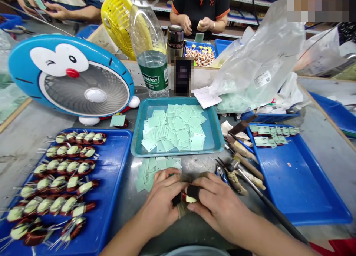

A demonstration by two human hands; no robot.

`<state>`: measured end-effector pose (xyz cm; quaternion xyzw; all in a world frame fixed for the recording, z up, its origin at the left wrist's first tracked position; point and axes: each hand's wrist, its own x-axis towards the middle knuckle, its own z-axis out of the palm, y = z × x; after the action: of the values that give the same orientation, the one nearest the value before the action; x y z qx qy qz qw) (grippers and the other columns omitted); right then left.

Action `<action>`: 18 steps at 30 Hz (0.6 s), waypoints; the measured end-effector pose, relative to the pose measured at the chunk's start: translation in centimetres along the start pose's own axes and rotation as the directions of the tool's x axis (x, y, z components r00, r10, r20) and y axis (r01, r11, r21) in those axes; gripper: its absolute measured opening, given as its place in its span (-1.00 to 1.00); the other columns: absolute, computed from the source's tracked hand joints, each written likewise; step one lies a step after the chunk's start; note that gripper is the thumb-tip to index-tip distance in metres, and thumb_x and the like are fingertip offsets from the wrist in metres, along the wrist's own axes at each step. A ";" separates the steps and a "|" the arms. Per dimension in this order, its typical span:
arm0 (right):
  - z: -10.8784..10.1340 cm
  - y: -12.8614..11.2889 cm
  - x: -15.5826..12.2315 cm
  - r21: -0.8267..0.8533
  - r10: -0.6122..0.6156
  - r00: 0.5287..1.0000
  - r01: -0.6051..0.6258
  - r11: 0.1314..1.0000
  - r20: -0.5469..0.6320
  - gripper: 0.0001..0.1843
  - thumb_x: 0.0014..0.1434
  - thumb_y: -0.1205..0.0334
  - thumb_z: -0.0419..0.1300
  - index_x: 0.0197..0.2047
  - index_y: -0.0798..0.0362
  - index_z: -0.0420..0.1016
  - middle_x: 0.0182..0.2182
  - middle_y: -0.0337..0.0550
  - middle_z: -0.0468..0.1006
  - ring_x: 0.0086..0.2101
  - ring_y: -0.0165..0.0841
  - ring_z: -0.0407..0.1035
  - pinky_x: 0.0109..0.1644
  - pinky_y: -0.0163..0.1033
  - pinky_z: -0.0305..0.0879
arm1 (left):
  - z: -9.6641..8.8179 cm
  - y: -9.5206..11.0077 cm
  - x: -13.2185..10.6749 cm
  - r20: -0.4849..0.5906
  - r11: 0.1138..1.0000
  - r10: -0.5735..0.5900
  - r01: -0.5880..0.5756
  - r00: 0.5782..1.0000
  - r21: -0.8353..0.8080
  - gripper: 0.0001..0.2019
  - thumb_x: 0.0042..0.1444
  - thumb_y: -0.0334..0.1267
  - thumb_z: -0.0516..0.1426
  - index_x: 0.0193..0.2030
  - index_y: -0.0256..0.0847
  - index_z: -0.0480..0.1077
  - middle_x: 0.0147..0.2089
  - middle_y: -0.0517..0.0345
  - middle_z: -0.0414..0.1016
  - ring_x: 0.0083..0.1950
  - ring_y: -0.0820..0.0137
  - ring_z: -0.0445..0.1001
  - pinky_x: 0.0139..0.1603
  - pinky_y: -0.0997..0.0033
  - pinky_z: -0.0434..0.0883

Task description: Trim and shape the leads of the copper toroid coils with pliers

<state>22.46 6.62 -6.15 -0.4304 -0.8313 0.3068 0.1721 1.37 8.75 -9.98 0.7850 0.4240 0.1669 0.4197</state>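
Note:
Between both hands, low in the middle of the head view, is a small coil (189,197) of red-brown wire with a pale yellow piece on it. My left hand (163,198) grips its left side and my right hand (219,202) its right side; the fingers hide most of the coil. Dark wraps cover some fingertips. Just beyond my left hand lies a loose pile of pale green square cards (147,170). More green cards (180,126) fill the teal tray (178,154) behind it. Blue-handled pliers (221,173) lie close to my right hand.
Rows of similar coils (58,183) stand in a blue tray (115,174) at left. The right blue tray (303,189) holds card-fitted coils (271,137). Hand tools (247,159) lie between. Behind stand a blue fan (96,95), a water bottle (152,70) and a plastic bag (258,63). Co-workers sit opposite.

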 end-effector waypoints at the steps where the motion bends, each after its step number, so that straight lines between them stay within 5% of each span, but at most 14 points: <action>1: -0.1 0.1 0.3 -0.007 -0.021 1.000 0.021 1.000 0.004 -0.92 0.32 0.35 0.25 -0.22 0.07 0.41 -0.14 -0.13 0.57 -0.17 -0.24 0.38 -0.02 -0.07 0.36 | 0.0 0.0 0.1 -0.001 1.000 -0.001 0.001 1.000 -0.016 -0.69 0.08 -0.27 0.29 0.00 -0.03 0.54 -0.12 0.14 0.59 0.21 0.18 0.34 0.23 0.14 0.22; 9: -0.5 1.6 0.9 0.073 -0.169 0.983 0.164 0.984 0.071 -0.84 0.38 0.26 0.19 -0.27 0.08 0.43 -0.06 -0.11 0.57 -0.13 -0.27 0.41 0.04 -0.11 0.37 | -0.2 0.4 0.2 0.012 0.999 0.013 -0.013 1.000 -0.031 -0.75 0.11 -0.31 0.26 -0.05 -0.08 0.54 -0.04 0.12 0.60 0.21 0.21 0.37 0.22 0.14 0.22; 11: -0.7 1.7 0.3 0.091 -0.105 0.992 0.098 0.991 0.068 -0.82 0.36 0.16 0.24 -0.03 0.05 0.47 0.00 -0.09 0.55 -0.03 -0.24 0.41 0.13 -0.09 0.35 | -0.1 0.4 0.1 0.002 1.000 0.021 -0.021 1.000 0.002 -0.74 0.14 -0.27 0.25 0.00 -0.07 0.52 0.01 0.10 0.59 0.21 0.20 0.37 0.21 0.13 0.23; 14: -0.9 2.1 -1.4 0.097 0.110 0.994 -0.108 0.989 -0.014 -0.34 0.27 0.04 0.33 0.34 -0.02 0.22 0.16 -0.02 0.45 0.16 -0.18 0.32 0.25 -0.07 0.30 | -0.1 0.1 -0.4 -0.008 0.996 0.042 -0.042 0.999 0.075 -0.60 0.14 -0.06 0.28 0.11 -0.02 0.45 0.09 0.08 0.55 0.22 0.15 0.35 0.20 0.09 0.25; 18: -0.9 2.8 -3.9 0.045 0.271 0.959 -0.268 0.962 -0.086 -0.35 0.30 0.10 0.29 0.37 -0.13 0.16 0.23 -0.05 0.40 0.23 -0.17 0.28 0.29 -0.02 0.29 | 0.0 -0.2 -1.2 -0.059 0.991 0.043 -0.035 0.997 0.133 -0.39 0.07 0.15 0.29 0.22 0.03 0.34 0.13 0.07 0.51 0.24 0.11 0.33 0.19 0.06 0.27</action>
<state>26.88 4.95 -7.38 -0.5502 -0.7510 0.3211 0.1736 0.52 7.82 -10.03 0.8136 0.4313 0.1708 0.3505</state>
